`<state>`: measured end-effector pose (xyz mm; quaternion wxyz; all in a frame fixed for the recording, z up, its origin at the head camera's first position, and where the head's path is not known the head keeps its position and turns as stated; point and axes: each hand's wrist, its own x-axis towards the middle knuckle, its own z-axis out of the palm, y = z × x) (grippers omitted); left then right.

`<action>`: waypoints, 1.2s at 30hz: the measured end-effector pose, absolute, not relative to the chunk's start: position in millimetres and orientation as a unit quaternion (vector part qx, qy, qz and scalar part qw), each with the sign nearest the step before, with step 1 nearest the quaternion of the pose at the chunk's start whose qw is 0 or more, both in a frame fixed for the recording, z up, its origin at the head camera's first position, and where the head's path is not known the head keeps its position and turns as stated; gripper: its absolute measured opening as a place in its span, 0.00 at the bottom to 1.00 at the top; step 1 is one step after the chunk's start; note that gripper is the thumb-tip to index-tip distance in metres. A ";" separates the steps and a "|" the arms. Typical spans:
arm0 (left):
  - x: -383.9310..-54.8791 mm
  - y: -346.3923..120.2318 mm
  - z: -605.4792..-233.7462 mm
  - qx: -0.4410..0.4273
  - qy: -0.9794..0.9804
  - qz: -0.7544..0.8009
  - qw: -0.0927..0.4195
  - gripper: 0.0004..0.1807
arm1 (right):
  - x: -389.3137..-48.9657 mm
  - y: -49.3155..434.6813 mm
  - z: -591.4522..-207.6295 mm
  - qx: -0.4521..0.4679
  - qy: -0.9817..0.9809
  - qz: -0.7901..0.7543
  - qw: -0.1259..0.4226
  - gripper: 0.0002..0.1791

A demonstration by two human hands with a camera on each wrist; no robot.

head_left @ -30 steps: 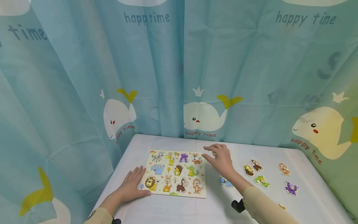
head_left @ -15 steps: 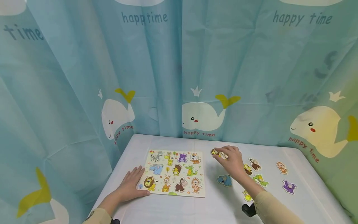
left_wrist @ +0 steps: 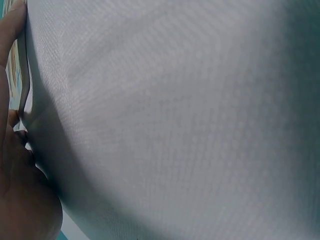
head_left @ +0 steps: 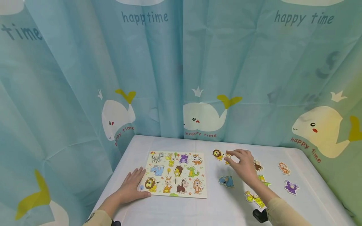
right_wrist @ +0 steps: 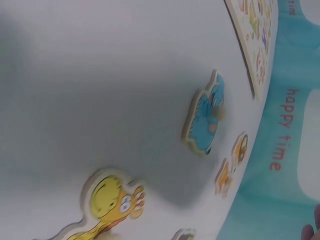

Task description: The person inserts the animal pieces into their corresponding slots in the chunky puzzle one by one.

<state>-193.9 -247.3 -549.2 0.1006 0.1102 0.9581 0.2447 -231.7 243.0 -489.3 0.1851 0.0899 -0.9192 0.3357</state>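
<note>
A flat wooden animal puzzle board, printed with several animals, lies on the table. My left hand rests along its left edge with fingers spread; in the left wrist view part of that hand shows beside the board's edge. My right hand hovers right of the board, thumb and index finger apart, by an orange animal piece. A lion piece lies left of that. In the right wrist view, only fingertips show at the lower right, away from the pieces. A blue elephant piece lies nearer me.
Right of the board are a giraffe piece, a crocodile piece, a brown piece, a monkey piece and a purple piece. A curtain hangs behind the white table.
My right hand has moved rightward from beside the board's upper right corner, uncovering the lion and orange pieces. The left hand has stayed on the board's edge.
</note>
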 end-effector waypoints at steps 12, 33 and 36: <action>-195.0 -247.9 -551.7 0.112 0.958 0.242 0.102 0.67 | -222.3 274.7 -488.2 0.074 -0.921 0.315 0.216 0.18; -195.6 -248.9 -552.3 0.119 0.958 0.242 0.095 0.67 | -201.0 319.9 -491.5 0.070 -0.946 0.298 0.110 0.16; -196.1 -249.6 -553.2 0.120 0.959 0.239 0.095 0.67 | -197.5 323.7 -495.7 0.079 -0.948 0.298 0.076 0.15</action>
